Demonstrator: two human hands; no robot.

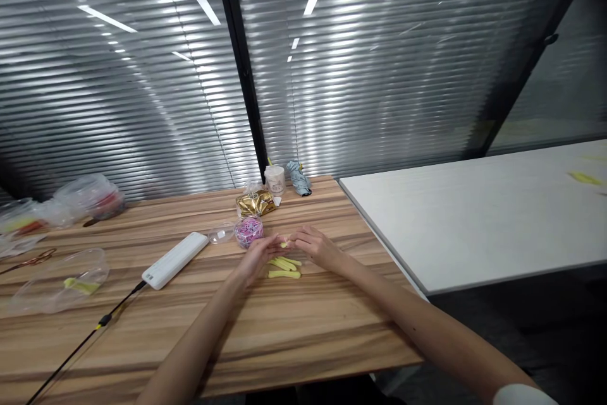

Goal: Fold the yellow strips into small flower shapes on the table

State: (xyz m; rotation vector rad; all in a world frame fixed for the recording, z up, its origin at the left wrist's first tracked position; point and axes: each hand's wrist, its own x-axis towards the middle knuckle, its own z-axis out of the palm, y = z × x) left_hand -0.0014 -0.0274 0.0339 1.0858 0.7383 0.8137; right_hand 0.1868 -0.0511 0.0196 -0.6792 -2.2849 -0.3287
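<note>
Above the wooden table, my left hand (260, 256) and my right hand (318, 247) meet with fingertips drawn together. Between them is a small pale yellow piece (283, 244), mostly covered by the fingers; its kind is too small to make out. Both hands appear to pinch it. Just below, several soft-looking yellow strips (284, 274) lie on the tabletop. A round clear tub (249, 232) filled with small pink and purple bands stands beside my left fingers. Its clear lid (221, 234) seems to lie to the left of it.
A white power bank (175, 259) with a black cable (71, 353) lies left. Behind the tub are a gold foil bag (256, 203), a white cup (275, 180) and a blue-grey crumpled packet (298, 179). Scissors (40, 258) and clear containers (88, 195) sit far left. A white table (474, 222) adjoins right.
</note>
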